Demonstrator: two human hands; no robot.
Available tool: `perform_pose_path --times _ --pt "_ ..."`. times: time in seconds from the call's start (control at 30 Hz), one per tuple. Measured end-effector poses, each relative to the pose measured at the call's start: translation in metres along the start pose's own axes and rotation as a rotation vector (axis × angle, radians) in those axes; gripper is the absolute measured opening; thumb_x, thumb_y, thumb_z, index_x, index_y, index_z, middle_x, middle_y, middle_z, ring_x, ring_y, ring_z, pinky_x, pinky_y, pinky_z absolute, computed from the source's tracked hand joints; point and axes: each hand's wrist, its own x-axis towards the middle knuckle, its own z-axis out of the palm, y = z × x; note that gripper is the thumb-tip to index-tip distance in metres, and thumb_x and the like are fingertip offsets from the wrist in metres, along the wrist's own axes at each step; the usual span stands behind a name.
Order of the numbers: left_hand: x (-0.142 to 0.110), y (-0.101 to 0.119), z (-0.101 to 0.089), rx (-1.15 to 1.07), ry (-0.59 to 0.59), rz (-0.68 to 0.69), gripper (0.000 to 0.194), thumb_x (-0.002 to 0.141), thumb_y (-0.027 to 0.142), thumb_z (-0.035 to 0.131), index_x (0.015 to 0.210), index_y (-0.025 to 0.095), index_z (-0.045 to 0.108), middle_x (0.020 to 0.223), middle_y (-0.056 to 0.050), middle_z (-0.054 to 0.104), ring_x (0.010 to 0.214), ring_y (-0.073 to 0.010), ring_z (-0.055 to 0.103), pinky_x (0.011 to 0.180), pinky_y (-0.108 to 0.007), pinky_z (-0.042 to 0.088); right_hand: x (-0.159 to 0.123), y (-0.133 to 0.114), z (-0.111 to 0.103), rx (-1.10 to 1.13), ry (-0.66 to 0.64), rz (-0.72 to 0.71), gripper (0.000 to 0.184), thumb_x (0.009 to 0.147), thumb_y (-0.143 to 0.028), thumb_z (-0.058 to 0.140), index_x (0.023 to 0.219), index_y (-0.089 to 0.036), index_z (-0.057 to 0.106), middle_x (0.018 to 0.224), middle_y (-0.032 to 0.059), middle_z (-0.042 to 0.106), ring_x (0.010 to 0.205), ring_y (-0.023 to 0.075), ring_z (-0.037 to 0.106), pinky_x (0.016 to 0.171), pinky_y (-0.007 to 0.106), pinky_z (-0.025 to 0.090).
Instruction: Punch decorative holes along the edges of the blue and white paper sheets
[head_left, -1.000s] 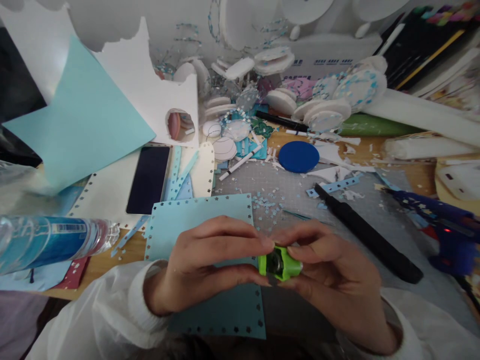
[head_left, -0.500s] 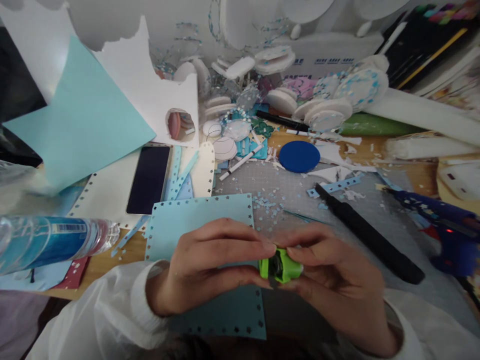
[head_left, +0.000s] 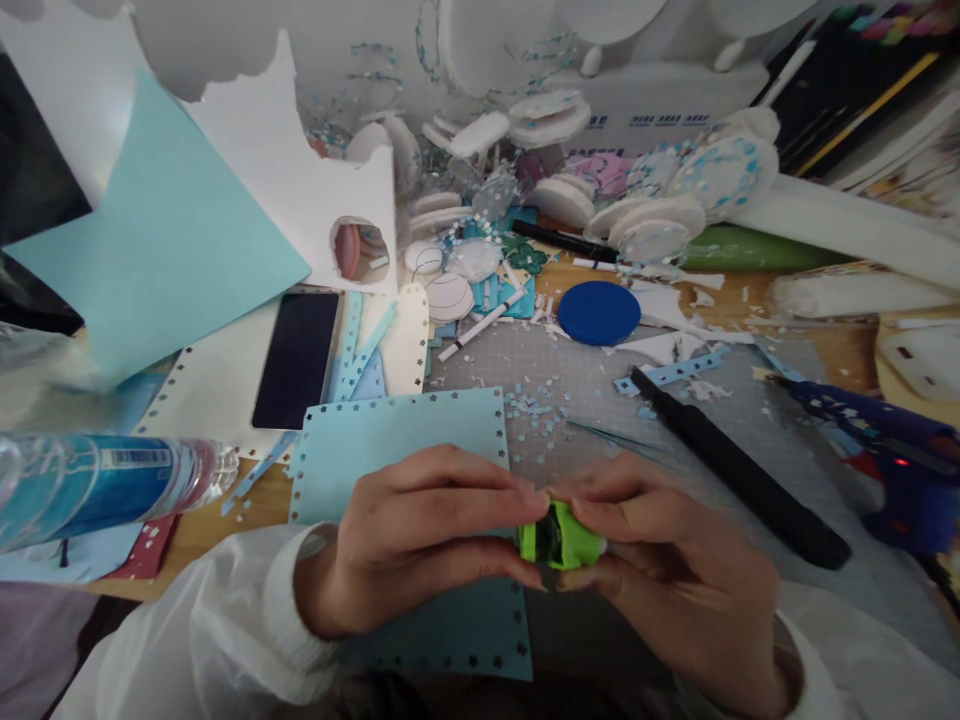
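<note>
Craft punch (head_left: 576, 535), green with a dark recess, is held between both hands, near the right edge of the blue sheet (head_left: 405, 430) with flower-shaped border holes. Left hand (head_left: 427, 525) pinches the left end between thumb and extended fingers; right hand (head_left: 675, 550) pinches the right end between thumb and curled fingers. Gray cutting mat (head_left: 487, 360) extends beneath the black elongated tool (head_left: 739, 470).

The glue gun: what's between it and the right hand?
A long black tool lies between the glue gun and right hand, in the head view.
</note>
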Motion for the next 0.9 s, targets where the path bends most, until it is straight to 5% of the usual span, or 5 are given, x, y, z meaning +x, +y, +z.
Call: perform_pose_path --times 0.1,0.23,0.43,0.63,0.9 --pt "-0.001 -0.001 0.005 -0.105 0.051 -0.11 0.046 0.064 0.019 0.083 0.109 0.021 0.071 0.087 -0.007 0.071 0.073 -0.015 0.069 0.066 -0.02 0.059 0.001 0.001 0.001 0.004 0.02 0.032 0.029 0.073 -0.022 0.078 0.099 -0.031 0.071 0.08 0.0003 0.065 0.071 0.0143 0.063 0.055 0.022 0.054" --pt "-0.002 -0.004 0.013 -0.464 0.125 -0.478 0.033 0.064 0.014 0.083 0.096 0.018 0.075 0.079 -0.004 0.071 0.068 -0.0122 0.068 0.062 -0.017 0.057 0.004 0.003 0.005 0.006 0.035 0.147 0.02 0.079 -0.034 0.073 0.098 -0.029 0.068 0.075 -0.0016 0.064 0.065 0.011 0.062 0.055 0.018 0.053" --pt "0.002 -0.007 0.015 -0.885 0.05 -0.85 0.022 0.068 0.019 0.081 0.089 0.015 0.076 0.074 -0.002 0.074 0.065 -0.0083 0.067 0.064 -0.014 0.055 0.009 0.002 0.008 0.027 0.041 0.235 0.009 0.083 -0.031 0.067 0.088 -0.024 0.064 0.068 -0.0035 0.06 0.05 0.0059 0.053 0.044 0.013 0.045" --pt "0.002 -0.009 0.012 -1.066 0.023 -0.927 0.028 0.075 0.023 0.077 0.102 0.017 0.071 0.083 -0.003 0.074 0.071 -0.0108 0.071 0.067 -0.017 0.057 0.008 0.006 0.007 0.206 0.043 0.312 0.01 0.088 -0.033 0.062 0.093 -0.025 0.061 0.066 -0.0046 0.056 0.05 0.0051 0.049 0.042 0.013 0.04" --pt "-0.002 -0.011 0.004 -1.32 -0.027 -1.03 0.031 0.077 0.024 0.076 0.105 0.014 0.069 0.092 -0.006 0.072 0.078 -0.0157 0.073 0.074 -0.02 0.058 0.026 0.005 -0.007 0.538 -0.058 0.685 0.024 0.081 -0.045 0.067 0.093 -0.024 0.068 0.072 -0.0005 0.06 0.055 0.0071 0.054 0.046 0.015 0.044"
